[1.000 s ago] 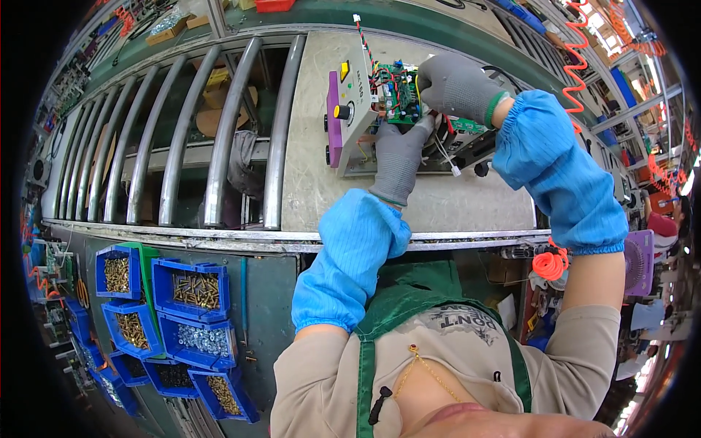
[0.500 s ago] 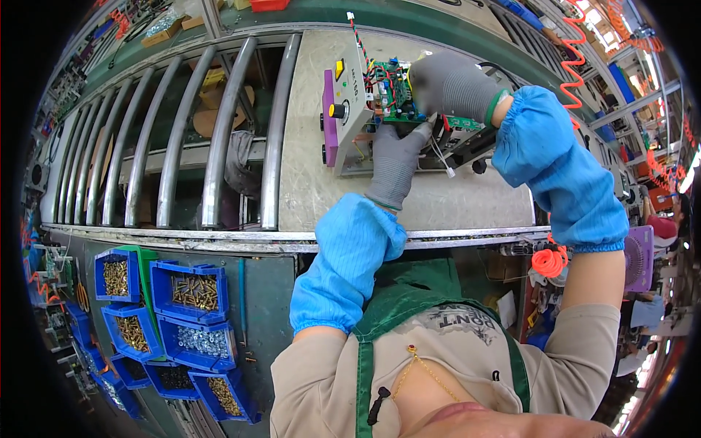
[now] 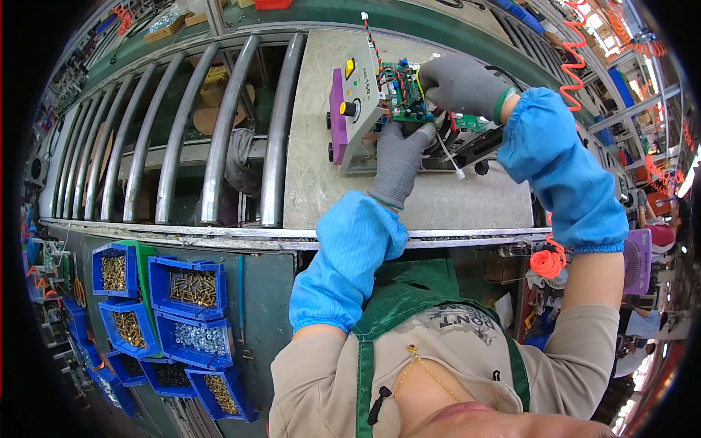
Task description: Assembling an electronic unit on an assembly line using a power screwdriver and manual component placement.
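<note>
An open electrical unit (image 3: 365, 102) stands on the metal plate, with a grey front panel, a purple edge, a yellow switch and a yellow-capped knob. Inside it a green circuit board (image 3: 406, 91) with upright parts is exposed. My left hand (image 3: 400, 162), in a grey glove, is closed at the board's lower edge; the fingertips are partly hidden behind it. My right hand (image 3: 464, 86), also gloved, is curled over the right side of the board, next to a yellow wire (image 3: 420, 86). What its fingers pinch is hidden. A white-ended cable (image 3: 451, 160) hangs beside the unit.
Steel rollers (image 3: 175, 139) run to the left of the metal plate (image 3: 467, 208). Blue bins (image 3: 191, 288) of screws and small metal parts stand at the lower left. A coiled orange hose (image 3: 548, 263) hangs at the right, near a purple fan (image 3: 637, 261).
The unit appears slightly further right in view. My right hand has shifted right and curled in, uncovering more of the board and the yellow wire. My left hand stays at the board's lower edge.
</note>
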`<state>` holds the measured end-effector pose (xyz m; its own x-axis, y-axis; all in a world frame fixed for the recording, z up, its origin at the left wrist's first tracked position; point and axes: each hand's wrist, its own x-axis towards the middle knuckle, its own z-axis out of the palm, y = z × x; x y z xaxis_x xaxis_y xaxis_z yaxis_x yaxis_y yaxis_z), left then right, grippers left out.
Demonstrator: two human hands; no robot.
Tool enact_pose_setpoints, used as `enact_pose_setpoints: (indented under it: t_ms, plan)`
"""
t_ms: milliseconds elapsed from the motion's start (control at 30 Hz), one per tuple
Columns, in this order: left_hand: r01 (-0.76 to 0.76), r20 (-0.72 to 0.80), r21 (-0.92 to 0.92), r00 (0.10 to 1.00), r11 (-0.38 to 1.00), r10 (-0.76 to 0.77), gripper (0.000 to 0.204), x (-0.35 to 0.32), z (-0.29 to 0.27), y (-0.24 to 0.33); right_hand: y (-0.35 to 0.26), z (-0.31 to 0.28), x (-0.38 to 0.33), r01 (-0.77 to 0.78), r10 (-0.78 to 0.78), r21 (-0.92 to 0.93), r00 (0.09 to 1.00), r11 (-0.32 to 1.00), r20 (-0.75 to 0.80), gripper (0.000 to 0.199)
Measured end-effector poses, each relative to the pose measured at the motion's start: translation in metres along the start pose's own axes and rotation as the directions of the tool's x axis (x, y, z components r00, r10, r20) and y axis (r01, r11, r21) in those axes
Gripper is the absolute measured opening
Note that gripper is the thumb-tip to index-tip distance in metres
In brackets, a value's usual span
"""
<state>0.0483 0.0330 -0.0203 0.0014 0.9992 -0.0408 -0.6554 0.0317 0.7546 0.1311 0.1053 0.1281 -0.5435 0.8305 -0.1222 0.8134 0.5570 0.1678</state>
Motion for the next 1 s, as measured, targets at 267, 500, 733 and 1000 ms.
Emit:
enact_pose_setpoints:
  t_ms: [267,500,733,1000]
  plan:
    - [0.017,0.014,0.003,1.000,1.000,-0.017,0.028,0.007,-0.002,-0.009,0.006,0.014,-0.013,0.036,-0.021,0.091,0.986,0.995,-0.167,0.012]
    - [0.093,0.021,0.026,0.995,0.995,-0.094,0.021,0.002,0.006,-0.001,0.012,0.013,-0.017,-0.014,0.031,0.142,0.993,0.990,-0.117,0.012]
    - [0.082,0.013,0.087,0.996,0.993,-0.083,0.018,0.002,0.005,-0.002,0.018,0.005,-0.018,-0.092,0.096,0.363,0.995,0.927,0.007,0.019]
    - [0.094,0.000,0.070,0.996,0.993,-0.094,0.019,0.003,0.005,-0.001,0.015,0.007,-0.013,-0.053,0.062,0.293,0.998,0.955,-0.021,0.011]
